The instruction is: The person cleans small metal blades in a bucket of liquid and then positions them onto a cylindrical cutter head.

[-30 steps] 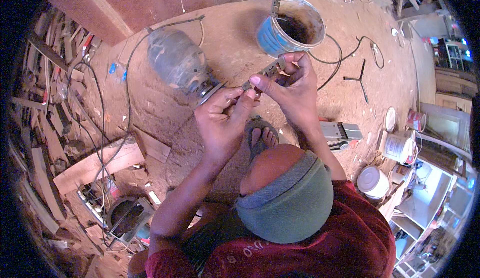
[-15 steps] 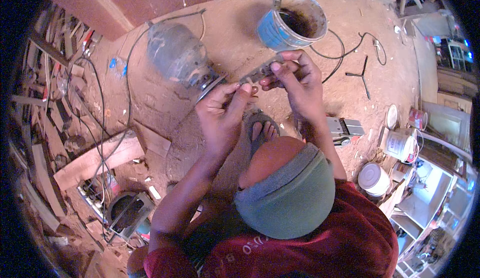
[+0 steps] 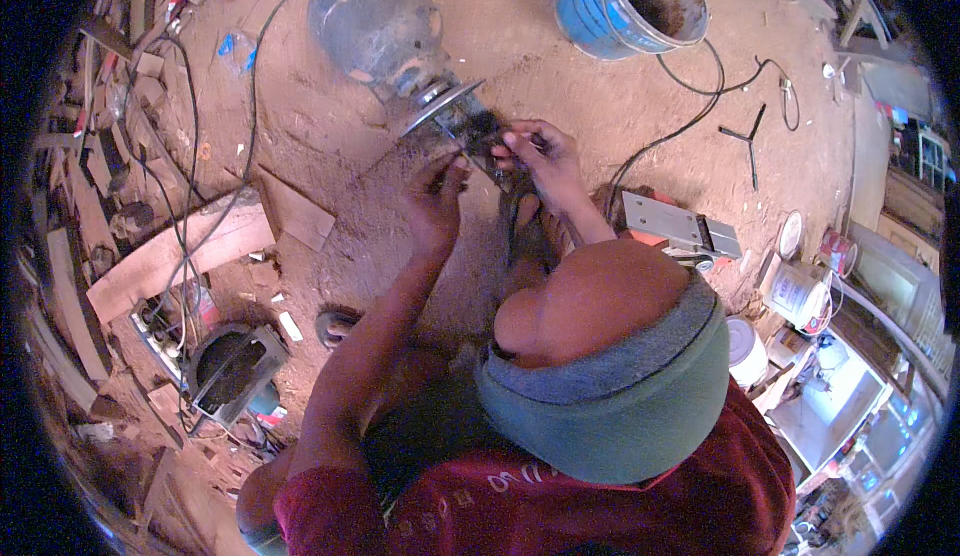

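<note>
My right hand [image 3: 542, 159] pinches a dark, grimy metal piece [image 3: 484, 136] between thumb and fingers, close to the round metal flange [image 3: 440, 106]. This flange sits at the narrow end of a big, dusty grey, rounded body [image 3: 375, 21] lying on the ground. Shadow blurs the piece, so I cannot tell whether it touches the flange. My left hand [image 3: 436, 194] is just below the flange, to the left of the right hand. Its fingers are curled together, with a small bright spot at the tips; what they hold, if anything, is too small to name.
A blue bucket [image 3: 590, 16] with dark contents stands at the far right, with a black cable [image 3: 665, 126] beside it. A three-armed black tool [image 3: 752, 144] and a flat-plated metal tool [image 3: 672, 224] lie on the right. Wood scraps and a plank [image 3: 180, 251] fill the left.
Both hands have moved lower in view and nearer the flange. The dark strip was up between both hands; now only my right hand visibly grips a dark piece. The view has shifted.
</note>
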### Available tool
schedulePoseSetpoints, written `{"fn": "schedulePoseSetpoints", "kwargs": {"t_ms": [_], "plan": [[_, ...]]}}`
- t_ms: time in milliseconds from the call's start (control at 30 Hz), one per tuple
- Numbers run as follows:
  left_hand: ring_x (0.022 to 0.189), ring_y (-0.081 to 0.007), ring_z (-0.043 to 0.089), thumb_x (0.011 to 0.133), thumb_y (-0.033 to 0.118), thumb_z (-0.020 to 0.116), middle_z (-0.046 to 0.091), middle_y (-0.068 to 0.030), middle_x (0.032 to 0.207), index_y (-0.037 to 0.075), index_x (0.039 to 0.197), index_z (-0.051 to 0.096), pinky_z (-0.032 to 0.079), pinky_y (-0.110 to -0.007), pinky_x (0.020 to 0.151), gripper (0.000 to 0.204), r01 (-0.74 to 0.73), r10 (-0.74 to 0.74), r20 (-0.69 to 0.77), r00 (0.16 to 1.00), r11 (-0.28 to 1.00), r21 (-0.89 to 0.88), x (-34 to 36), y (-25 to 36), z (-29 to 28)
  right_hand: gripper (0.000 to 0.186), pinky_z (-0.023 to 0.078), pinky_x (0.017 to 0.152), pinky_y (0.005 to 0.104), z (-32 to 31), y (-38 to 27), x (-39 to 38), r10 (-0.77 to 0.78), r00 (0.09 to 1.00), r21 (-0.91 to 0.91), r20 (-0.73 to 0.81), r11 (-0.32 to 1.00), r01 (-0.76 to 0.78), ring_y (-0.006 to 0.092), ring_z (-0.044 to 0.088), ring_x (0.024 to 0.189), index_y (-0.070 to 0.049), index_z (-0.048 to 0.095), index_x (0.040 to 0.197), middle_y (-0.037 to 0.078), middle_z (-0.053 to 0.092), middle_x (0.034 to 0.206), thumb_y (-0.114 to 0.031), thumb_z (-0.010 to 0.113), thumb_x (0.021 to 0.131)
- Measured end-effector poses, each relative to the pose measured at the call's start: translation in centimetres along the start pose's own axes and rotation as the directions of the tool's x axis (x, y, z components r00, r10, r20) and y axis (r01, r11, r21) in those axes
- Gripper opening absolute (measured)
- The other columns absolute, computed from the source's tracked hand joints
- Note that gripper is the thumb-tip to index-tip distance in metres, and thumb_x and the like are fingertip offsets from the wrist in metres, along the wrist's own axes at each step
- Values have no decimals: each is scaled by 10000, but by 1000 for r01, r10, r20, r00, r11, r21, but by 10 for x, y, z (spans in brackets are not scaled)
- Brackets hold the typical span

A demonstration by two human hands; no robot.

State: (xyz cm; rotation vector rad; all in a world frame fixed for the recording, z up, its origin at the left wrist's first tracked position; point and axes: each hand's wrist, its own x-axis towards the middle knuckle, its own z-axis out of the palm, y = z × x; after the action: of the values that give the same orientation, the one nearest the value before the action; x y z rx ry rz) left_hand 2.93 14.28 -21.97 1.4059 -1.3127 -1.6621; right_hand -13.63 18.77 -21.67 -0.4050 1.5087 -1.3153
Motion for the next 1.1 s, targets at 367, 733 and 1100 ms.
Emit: {"fn": "schedulePoseSetpoints", "kwargs": {"t_ms": [367,733,1100], "plan": [[733,-181,651,860,91,643,657,-131,880,-51,969,640,555,-291,623,180,-65,26,-160,987,966,-249,26,-30,-23,247,566,749,327,38,43,40,55,998,266,20,962,-59,241,659,851,55,541,1090,159,636,937,-49,605,876],[688,-173,653,855,111,653,667,-130,825,-69,945,651,558,-286,602,201,-28,12,-158,987,995,-99,32,-21,-28,181,571,741,332,48,42,46,59,998,305,-37,951,-45,236,656,835,50,572,1025,139,629,931,-37,608,870],[796,-179,647,827,124,686,668,-115,827,20,919,679,521,-308,683,139,-304,308,-12,951,945,118,-2,2,0,221,540,717,320,12,-8,3,121,992,456,31,882,-122,201,613,858,-42,540,1094,96,599,983,-85,597,885]]}}
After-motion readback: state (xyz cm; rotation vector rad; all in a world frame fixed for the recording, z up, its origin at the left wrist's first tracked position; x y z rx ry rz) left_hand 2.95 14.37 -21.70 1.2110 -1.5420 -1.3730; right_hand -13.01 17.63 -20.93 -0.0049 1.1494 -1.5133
